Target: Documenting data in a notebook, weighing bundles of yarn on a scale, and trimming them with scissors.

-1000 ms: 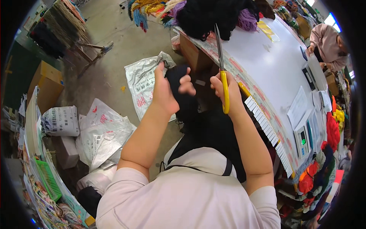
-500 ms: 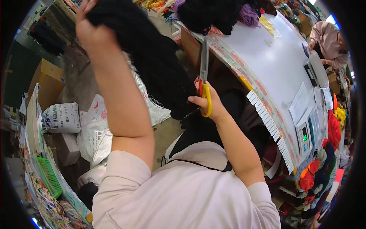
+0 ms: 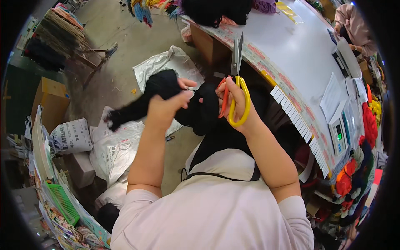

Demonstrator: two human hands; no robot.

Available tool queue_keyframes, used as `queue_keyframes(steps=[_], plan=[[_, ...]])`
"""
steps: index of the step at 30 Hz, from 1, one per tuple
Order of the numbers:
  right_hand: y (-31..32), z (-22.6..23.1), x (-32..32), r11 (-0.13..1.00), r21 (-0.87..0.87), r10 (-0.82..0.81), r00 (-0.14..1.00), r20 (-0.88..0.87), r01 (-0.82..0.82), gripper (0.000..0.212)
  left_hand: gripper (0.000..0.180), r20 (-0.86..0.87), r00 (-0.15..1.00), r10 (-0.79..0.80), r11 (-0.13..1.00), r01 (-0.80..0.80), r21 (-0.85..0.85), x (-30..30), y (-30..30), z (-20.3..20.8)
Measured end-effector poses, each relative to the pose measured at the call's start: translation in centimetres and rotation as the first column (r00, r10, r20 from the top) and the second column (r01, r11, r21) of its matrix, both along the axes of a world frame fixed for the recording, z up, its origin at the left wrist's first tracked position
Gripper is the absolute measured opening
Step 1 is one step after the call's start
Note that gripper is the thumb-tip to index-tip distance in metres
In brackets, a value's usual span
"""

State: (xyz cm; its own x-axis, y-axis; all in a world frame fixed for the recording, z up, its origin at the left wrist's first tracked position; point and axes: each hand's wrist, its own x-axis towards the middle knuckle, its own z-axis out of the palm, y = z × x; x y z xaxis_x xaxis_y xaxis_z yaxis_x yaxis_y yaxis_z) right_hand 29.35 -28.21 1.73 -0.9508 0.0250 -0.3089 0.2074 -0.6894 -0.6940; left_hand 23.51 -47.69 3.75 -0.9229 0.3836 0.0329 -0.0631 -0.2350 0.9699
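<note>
My left hand [image 3: 166, 107] is closed around a hank of black yarn [image 3: 164, 83], its thumb and fingers pointing right. One loose end of the yarn swings out to the left, blurred; the rest hangs in front of my body toward my right hand. In my right hand [image 3: 238, 102] is a pair of scissors [image 3: 236, 58], with one yellow and one red handle loop. Its blades point away from me and stand slightly apart, clear of the yarn. Some black yarn lies right beside the right fingers; whether they also hold it is hidden.
A white table [image 3: 287, 50] curves along the right, with more black yarn [image 3: 216, 10] at its far end and a digital scale [image 3: 338, 135]. Another person [image 3: 354, 29] is at its far side. White sacks [image 3: 118, 152], a cardboard box [image 3: 50, 100] and a green basket [image 3: 62, 202] are at left.
My left hand has come down and inward from the upper left, bringing the black yarn close to my right hand. The scissors have shifted slightly right and their blades have parted a little.
</note>
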Motion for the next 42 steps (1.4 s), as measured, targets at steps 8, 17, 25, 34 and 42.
queue_keyframes(steps=[8, 17, 25, 34, 42], plan=[[-0.7, 2.2, 1.9, 0.982, 0.185, 0.024, 1.0, 0.003, -0.024, 0.034, 0.016, -0.137, 0.989, -0.058, 0.925, 0.002, -0.379, 2.3, 1.6, -2.3], [1.5, 0.7, 1.9, 0.949, 0.312, -0.087, 0.989, 0.122, 0.045, 0.038, 0.018, 0.139, 0.92, -0.367, 0.928, 0.373, -0.015, 0.3, 1.2, -0.3], [2.2, 0.5, 2.6, 0.988, 0.121, -0.113, 0.985, 0.133, 0.097, 0.04, 0.011, 0.039, 0.958, -0.284, 0.914, 0.283, -0.291, 0.7, 3.6, -2.1], [3.1, 1.4, 2.6, 0.961, 0.274, -0.08, 0.985, 0.152, 0.036, 0.038, 0.026, -0.466, 0.795, -0.389, 0.843, 0.103, -0.527, 1.6, 5.5, -2.6], [4.1, 0.8, 2.4, 0.977, 0.213, -0.012, 0.986, 0.164, -0.024, 0.042, 0.032, -0.348, 0.798, -0.493, 0.836, 0.324, -0.442, 0.3, 5.8, -1.3]])
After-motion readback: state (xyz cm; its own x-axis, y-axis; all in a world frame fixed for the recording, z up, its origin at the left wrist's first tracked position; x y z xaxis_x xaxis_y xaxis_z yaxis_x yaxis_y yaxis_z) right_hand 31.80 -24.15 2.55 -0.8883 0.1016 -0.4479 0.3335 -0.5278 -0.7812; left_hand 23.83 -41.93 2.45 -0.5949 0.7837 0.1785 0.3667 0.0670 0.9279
